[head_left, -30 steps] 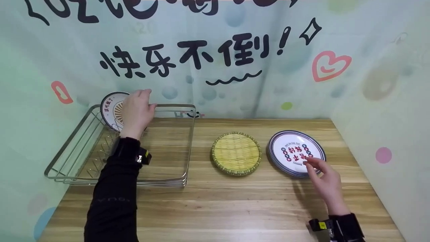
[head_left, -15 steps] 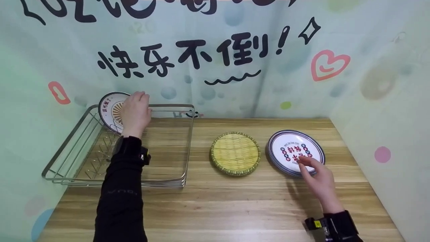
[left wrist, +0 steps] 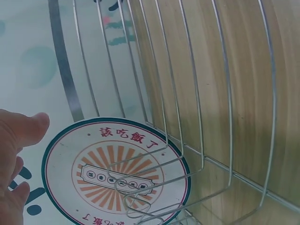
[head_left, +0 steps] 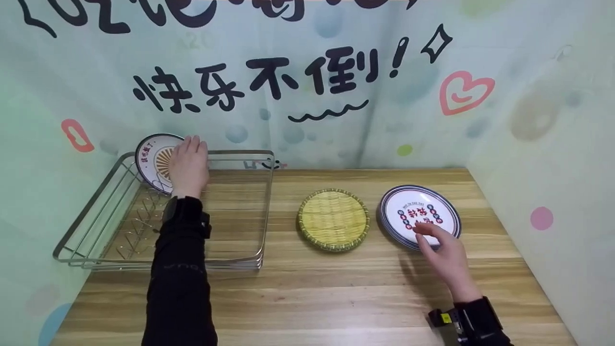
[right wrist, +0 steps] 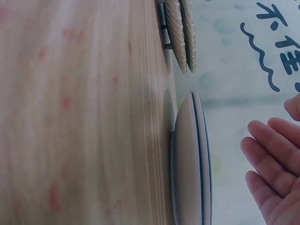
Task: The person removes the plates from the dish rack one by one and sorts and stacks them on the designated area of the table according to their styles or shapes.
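Head view: left hand [head_left: 188, 166] covers sunburst plate [head_left: 153, 161]'s right edge.

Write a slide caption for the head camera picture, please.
Left hand rests on a plate standing in a wire rack; right hand touches stacked plates.

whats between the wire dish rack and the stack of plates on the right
In the head view, a round woven bamboo tray lies flat on the wooden table, between the silver wire dish rack and the white blue-rimmed plates; it touches neither.
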Demonstrator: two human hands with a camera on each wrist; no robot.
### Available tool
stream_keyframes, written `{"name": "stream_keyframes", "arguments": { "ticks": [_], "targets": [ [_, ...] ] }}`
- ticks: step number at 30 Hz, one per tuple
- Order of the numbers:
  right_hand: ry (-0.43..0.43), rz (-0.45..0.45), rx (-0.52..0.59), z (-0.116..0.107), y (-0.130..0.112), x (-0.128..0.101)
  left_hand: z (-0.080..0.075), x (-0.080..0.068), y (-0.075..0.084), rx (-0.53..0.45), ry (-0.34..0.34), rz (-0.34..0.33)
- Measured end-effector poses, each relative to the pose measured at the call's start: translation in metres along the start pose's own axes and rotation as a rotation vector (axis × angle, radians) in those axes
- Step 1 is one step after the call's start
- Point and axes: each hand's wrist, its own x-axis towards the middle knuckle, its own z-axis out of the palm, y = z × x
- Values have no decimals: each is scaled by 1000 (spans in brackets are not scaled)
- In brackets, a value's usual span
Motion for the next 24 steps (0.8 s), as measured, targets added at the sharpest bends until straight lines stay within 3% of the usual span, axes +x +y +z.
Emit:
{"name": "stream_keyframes", "arguments": {
  "ticks": [8,17,24],
  "targets": [
    [-5,-41,-12,2,0,1,5,1,0,34,-30,17],
    [-23,-62,-6,7,1,2,7,1,3,129,-174,10],
    [-22,-82,-7,11,-3,6,10,-2,2,169,-185,-41]
  ]
}}
